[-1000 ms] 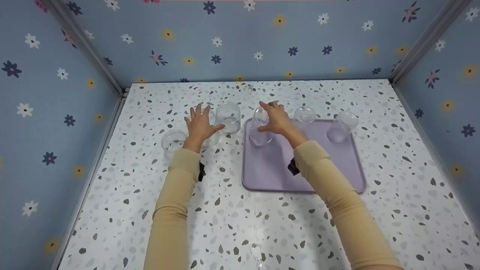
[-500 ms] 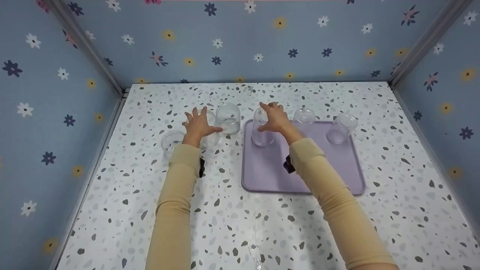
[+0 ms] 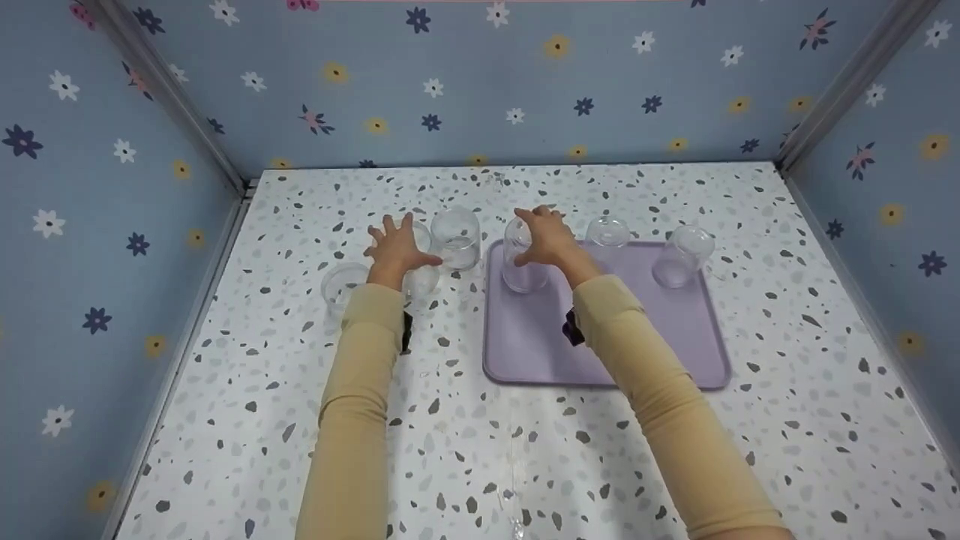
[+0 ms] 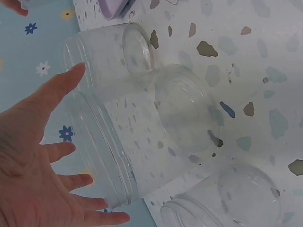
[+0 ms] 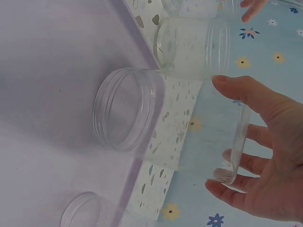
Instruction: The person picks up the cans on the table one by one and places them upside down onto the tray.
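On the left side of the table, my left hand [image 3: 395, 251] hovers with spread, straight fingers at the threaded mouth of a clear jar [image 4: 147, 123], which stands mouth up. Another clear jar [image 3: 456, 238] is right beside it, and a third clear jar [image 3: 343, 285] stands to the left, partly behind the hand. My right hand [image 3: 549, 238] grips an upside-down clear jar [image 5: 189, 127] around its base, thumb on one side and fingers on the other. That jar's threaded mouth faces down at the left back corner of the purple tray [image 3: 555, 360].
Two more upside-down clear jars, one at the tray's back edge [image 3: 608, 234] and one at its right back corner [image 3: 684, 256], stand right of my right hand. Flower-patterned walls [image 3: 480, 82] enclose the speckled table [image 3: 435, 465] at the back and sides.
The jar in my right hand has shifted slightly and settled at the tray's corner. My left hand has drawn back a little toward the left. The other jars look unmoved.
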A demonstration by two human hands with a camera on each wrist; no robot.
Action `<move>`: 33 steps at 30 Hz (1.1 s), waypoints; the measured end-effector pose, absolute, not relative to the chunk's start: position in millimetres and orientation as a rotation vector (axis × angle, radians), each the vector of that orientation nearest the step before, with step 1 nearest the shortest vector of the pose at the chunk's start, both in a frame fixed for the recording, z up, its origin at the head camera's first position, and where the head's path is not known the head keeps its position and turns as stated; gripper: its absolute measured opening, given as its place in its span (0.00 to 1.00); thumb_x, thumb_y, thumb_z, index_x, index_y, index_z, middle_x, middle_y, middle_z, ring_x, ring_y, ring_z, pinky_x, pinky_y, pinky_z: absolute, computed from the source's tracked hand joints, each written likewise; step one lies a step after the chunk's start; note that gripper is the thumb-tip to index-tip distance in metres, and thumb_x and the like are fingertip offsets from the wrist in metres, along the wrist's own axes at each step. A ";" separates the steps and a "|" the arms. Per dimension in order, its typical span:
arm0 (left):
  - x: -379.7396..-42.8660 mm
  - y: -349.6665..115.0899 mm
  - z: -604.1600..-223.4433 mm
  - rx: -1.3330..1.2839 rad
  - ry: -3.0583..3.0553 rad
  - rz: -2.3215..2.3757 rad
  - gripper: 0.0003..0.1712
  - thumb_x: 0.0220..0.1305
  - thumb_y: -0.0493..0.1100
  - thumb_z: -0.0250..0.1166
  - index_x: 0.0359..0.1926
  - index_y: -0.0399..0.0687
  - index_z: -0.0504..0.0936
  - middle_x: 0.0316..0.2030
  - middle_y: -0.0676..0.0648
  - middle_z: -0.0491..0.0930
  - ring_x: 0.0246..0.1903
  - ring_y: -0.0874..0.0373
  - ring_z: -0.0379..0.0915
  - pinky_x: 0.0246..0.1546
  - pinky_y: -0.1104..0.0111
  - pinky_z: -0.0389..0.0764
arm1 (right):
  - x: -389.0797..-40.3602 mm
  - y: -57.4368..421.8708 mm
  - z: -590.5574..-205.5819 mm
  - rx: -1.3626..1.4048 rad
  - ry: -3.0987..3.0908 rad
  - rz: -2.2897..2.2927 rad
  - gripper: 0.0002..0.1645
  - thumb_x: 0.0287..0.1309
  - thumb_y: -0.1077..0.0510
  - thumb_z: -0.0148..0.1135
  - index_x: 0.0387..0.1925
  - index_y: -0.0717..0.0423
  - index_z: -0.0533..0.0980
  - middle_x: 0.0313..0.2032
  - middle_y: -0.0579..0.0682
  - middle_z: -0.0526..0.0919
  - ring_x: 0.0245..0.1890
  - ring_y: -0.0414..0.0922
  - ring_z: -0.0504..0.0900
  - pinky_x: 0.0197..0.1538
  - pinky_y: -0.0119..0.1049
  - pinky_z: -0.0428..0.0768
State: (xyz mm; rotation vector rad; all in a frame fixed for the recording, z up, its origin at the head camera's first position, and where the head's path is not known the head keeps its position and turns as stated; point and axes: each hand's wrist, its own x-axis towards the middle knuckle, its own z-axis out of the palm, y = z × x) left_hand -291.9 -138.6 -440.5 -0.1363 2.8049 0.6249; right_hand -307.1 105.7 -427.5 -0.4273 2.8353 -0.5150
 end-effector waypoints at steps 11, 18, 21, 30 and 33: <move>-294.2 -137.5 -442.9 -0.169 2.796 0.613 0.55 0.47 0.55 0.67 0.68 0.46 0.46 0.65 0.33 0.38 0.62 0.32 0.30 0.51 0.38 0.54 | -303.4 102.9 -423.9 -0.403 2.851 -0.469 0.52 0.36 0.53 0.72 0.64 0.52 0.57 0.58 0.60 0.61 0.57 0.57 0.60 0.52 0.50 0.68; -294.3 -139.0 -444.0 -0.156 2.829 0.591 0.52 0.48 0.55 0.66 0.68 0.46 0.48 0.64 0.33 0.41 0.61 0.32 0.34 0.50 0.39 0.57 | -304.7 103.5 -426.0 -0.410 2.855 -0.449 0.52 0.37 0.52 0.72 0.64 0.51 0.57 0.60 0.59 0.60 0.58 0.59 0.59 0.52 0.50 0.68; -294.0 -138.9 -444.6 -0.157 2.841 0.596 0.51 0.49 0.55 0.66 0.68 0.47 0.49 0.64 0.33 0.42 0.61 0.32 0.36 0.50 0.40 0.57 | -304.9 104.1 -426.9 -0.410 2.857 -0.442 0.52 0.37 0.52 0.72 0.65 0.50 0.56 0.61 0.59 0.59 0.58 0.60 0.58 0.51 0.51 0.68; -293.4 -139.7 -443.1 -0.170 2.881 0.561 0.50 0.46 0.57 0.67 0.66 0.47 0.54 0.62 0.34 0.48 0.60 0.34 0.41 0.47 0.43 0.64 | -303.6 104.5 -426.8 -0.409 2.852 -0.426 0.54 0.38 0.50 0.71 0.66 0.48 0.53 0.63 0.59 0.55 0.60 0.60 0.56 0.52 0.51 0.67; -292.8 -140.1 -442.3 -0.170 2.879 0.554 0.50 0.46 0.58 0.67 0.66 0.47 0.54 0.62 0.34 0.48 0.60 0.35 0.42 0.46 0.44 0.65 | -303.4 105.0 -426.9 -0.406 2.845 -0.423 0.54 0.39 0.50 0.71 0.67 0.48 0.52 0.64 0.59 0.53 0.61 0.60 0.54 0.53 0.50 0.66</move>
